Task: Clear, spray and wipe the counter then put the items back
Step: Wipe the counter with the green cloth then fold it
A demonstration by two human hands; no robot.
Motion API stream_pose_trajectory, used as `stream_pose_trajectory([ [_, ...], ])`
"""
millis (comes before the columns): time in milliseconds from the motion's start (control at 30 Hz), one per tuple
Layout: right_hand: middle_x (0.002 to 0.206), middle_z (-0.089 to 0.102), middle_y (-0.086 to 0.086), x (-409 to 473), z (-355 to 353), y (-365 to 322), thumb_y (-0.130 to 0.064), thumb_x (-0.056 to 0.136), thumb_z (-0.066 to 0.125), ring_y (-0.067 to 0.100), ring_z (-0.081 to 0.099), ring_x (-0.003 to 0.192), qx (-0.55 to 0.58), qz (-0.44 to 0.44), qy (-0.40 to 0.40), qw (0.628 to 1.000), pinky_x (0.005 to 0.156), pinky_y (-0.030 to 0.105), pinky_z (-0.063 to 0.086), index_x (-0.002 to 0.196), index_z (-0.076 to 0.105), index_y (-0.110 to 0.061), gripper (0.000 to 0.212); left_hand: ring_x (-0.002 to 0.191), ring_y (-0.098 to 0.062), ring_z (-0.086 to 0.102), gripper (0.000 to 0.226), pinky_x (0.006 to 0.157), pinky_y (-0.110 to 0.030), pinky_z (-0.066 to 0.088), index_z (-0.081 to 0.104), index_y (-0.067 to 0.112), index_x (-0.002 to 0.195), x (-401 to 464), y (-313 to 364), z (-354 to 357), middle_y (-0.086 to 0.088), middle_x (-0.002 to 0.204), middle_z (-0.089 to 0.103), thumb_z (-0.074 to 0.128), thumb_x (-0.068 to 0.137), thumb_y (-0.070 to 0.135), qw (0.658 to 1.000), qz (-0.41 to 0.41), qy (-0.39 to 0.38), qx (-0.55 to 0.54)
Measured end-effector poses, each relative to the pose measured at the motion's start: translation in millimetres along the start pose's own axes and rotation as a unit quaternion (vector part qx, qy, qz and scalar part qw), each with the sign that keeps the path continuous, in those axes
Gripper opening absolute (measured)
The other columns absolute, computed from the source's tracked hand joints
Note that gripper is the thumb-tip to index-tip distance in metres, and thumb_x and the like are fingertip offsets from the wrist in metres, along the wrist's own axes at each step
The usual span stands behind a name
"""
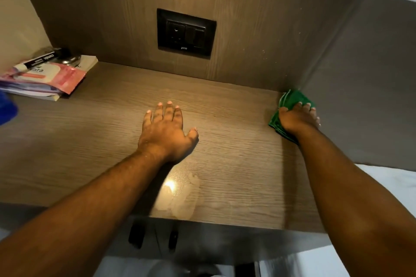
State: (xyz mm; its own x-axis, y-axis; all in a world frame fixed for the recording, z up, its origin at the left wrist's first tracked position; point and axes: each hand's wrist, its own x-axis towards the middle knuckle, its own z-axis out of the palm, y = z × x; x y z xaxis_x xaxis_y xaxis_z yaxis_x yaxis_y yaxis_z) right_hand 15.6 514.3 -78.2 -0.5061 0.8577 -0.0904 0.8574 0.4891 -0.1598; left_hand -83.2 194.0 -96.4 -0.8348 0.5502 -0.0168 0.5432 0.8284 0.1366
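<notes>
The wooden counter (236, 123) fills the middle of the view, with a wet shiny patch (180, 198) near its front edge. My left hand (166, 132) lies flat on the counter's middle, fingers spread, holding nothing. At the far right corner my right hand (297, 119) presses a folded green cloth (289, 101) against the counter, right beside the side wall. A stack of items (45, 78) sits at the back left: a pink wipes packet, books or papers, a marker pen and a metal object on top.
A black switch and socket plate (186, 32) is set in the wooden back wall. A blue object (6, 108) shows blurred at the left edge. The grey side wall (360, 96) closes off the right. White bedding (394, 186) lies beyond it.
</notes>
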Motion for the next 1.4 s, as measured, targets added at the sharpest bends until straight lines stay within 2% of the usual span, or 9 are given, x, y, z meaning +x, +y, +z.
stream_pose_trajectory([
  [367, 0.164, -0.009, -0.001, -236, 19, -8, -0.050, 0.096, 0.024, 0.016, -0.012, 0.151, -0.013, -0.358, -0.059, 0.932, 0.121, 0.037, -0.008, 0.156, -0.001, -0.021, 0.071, 0.149, -0.030, 0.004, 0.086, 0.119, -0.049, 0.006, 0.013, 0.013, 0.152, 0, 4, -2, -0.011, 0.162, 0.007, 0.021, 0.085, 0.066, 1.000, -0.015, 0.007, -0.001],
  [467, 0.164, -0.010, -0.007, -249, 16, 25, -0.057, 0.094, 0.021, 0.012, -0.013, 0.150, 0.002, -0.329, -0.067, 0.942, 0.117, 0.033, -0.011, 0.156, 0.002, -0.025, 0.072, 0.141, -0.034, 0.025, 0.071, 0.115, -0.048, 0.023, 0.037, 0.009, 0.143, -20, 11, -13, -0.016, 0.153, 0.030, 0.031, 0.089, 0.054, 0.996, -0.027, 0.082, 0.000],
  [567, 0.164, 0.005, -0.005, -244, 7, 29, -0.054, 0.099, 0.032, 0.012, 0.000, 0.151, 0.204, -0.232, -0.117, 0.944, 0.120, 0.031, 0.001, 0.154, 0.021, -0.022, 0.066, 0.107, -0.028, 0.047, 0.041, 0.090, -0.042, 0.039, 0.063, 0.017, 0.109, -66, 32, -17, -0.009, 0.117, 0.055, 0.036, 0.093, 0.043, 0.987, 0.002, 0.158, 0.001],
  [633, 0.156, 0.035, 0.006, -241, 0, 32, -0.046, 0.098, 0.044, 0.023, 0.030, 0.145, 0.315, -0.133, -0.065, 0.937, 0.116, 0.033, 0.024, 0.145, 0.043, -0.015, 0.056, 0.100, -0.028, 0.048, 0.040, 0.084, -0.038, 0.039, 0.067, 0.018, 0.097, -104, 51, -20, -0.008, 0.107, 0.058, 0.037, 0.094, 0.045, 0.989, -0.022, 0.120, -0.086],
  [700, 0.127, 0.057, 0.011, -245, -2, 35, -0.046, 0.092, 0.054, 0.034, 0.053, 0.120, 0.220, -0.086, 0.000, 0.972, 0.097, 0.038, 0.044, 0.121, 0.059, -0.014, 0.043, 0.099, -0.027, 0.051, 0.043, 0.081, -0.036, 0.042, 0.068, 0.019, 0.094, -134, 75, -19, -0.007, 0.104, 0.060, 0.041, 0.092, 0.053, 0.984, -0.049, 0.059, -0.158],
  [867, 0.106, 0.070, 0.011, -266, -17, 23, -0.040, 0.078, 0.071, 0.032, 0.065, 0.097, 0.211, 0.011, -0.103, 0.972, 0.082, 0.036, 0.054, 0.106, 0.065, -0.014, 0.038, 0.100, -0.029, 0.061, 0.040, 0.077, -0.034, 0.051, 0.067, 0.019, 0.100, -157, 116, -24, -0.003, 0.103, 0.067, 0.064, 0.077, 0.052, 0.968, -0.096, -0.061, -0.222],
  [1033, 0.090, 0.076, 0.014, -305, -39, 47, -0.010, 0.084, 0.070, 0.028, 0.073, 0.079, 0.540, 0.074, -0.223, 0.808, 0.069, 0.033, 0.059, 0.101, 0.068, -0.004, 0.018, 0.083, -0.028, 0.068, 0.013, 0.078, -0.043, 0.057, 0.062, 0.015, 0.076, -172, 101, -40, -0.010, 0.086, 0.071, 0.068, 0.075, 0.027, 0.823, -0.092, -0.185, -0.529],
  [1133, 0.098, 0.075, 0.020, -341, -32, 71, -0.008, 0.089, 0.064, 0.035, 0.073, 0.089, 0.643, 0.116, -0.204, 0.729, 0.080, 0.047, 0.059, 0.110, 0.061, -0.005, 0.021, 0.076, -0.026, 0.060, 0.019, 0.070, -0.040, 0.047, 0.052, 0.017, 0.078, -202, 96, -35, -0.014, 0.081, 0.059, 0.068, 0.078, 0.027, 0.745, -0.059, -0.248, -0.617],
  [1400, 0.097, 0.074, 0.020, -412, -31, 152, -0.001, 0.092, 0.051, 0.034, 0.070, 0.086, 0.728, 0.189, -0.059, 0.657, 0.086, 0.050, 0.056, 0.106, 0.064, -0.003, 0.019, 0.088, -0.023, 0.069, 0.025, 0.081, -0.034, 0.056, 0.058, 0.013, 0.106, -270, 147, -7, -0.010, 0.102, 0.070, 0.065, 0.085, 0.001, 0.652, 0.017, -0.381, -0.655],
])
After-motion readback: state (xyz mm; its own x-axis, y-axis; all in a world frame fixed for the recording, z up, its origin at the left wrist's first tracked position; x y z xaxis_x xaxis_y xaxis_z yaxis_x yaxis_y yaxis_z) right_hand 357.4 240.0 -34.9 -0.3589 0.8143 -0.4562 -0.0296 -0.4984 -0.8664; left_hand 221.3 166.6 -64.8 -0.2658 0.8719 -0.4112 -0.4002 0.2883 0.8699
